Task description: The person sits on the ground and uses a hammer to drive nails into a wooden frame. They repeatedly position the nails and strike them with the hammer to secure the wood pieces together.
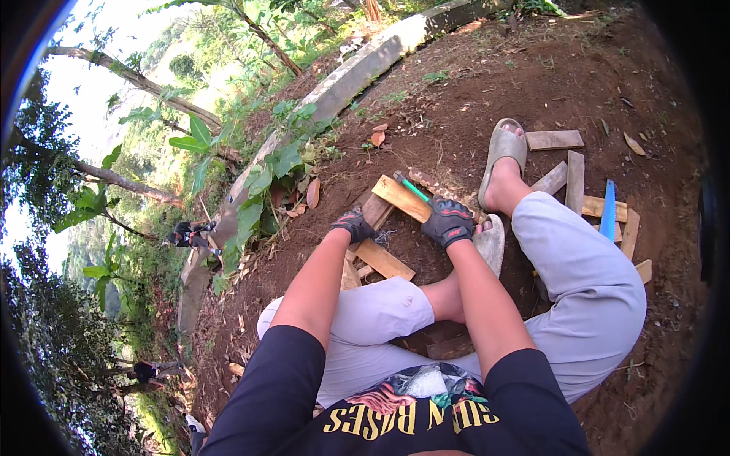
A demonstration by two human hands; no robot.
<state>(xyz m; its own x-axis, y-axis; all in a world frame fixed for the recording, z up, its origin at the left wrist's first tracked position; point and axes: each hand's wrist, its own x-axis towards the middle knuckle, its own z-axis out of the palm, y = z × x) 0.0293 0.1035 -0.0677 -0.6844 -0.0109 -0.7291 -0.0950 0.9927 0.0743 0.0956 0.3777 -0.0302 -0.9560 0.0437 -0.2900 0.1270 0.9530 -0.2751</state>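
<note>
**Hold the boards firm, give the tool room**

The gloved right hand (447, 223) is closed around a green-shafted tool (415, 188), probably a hammer, whose far end points forward and left of that hand, over a pale board (397, 199). The gloved left hand (353, 226) is at a brown board (376, 210); whether it grips or merely presses, I cannot tell. For good control, I'd pin both boards flat and keep the left fingers out of the tool's path. The sandal (491, 247) just right of the right hand deserves equal care. Farther right, a blue blade (608, 209), likely a handsaw's, lies among offcuts (576, 180).
</note>
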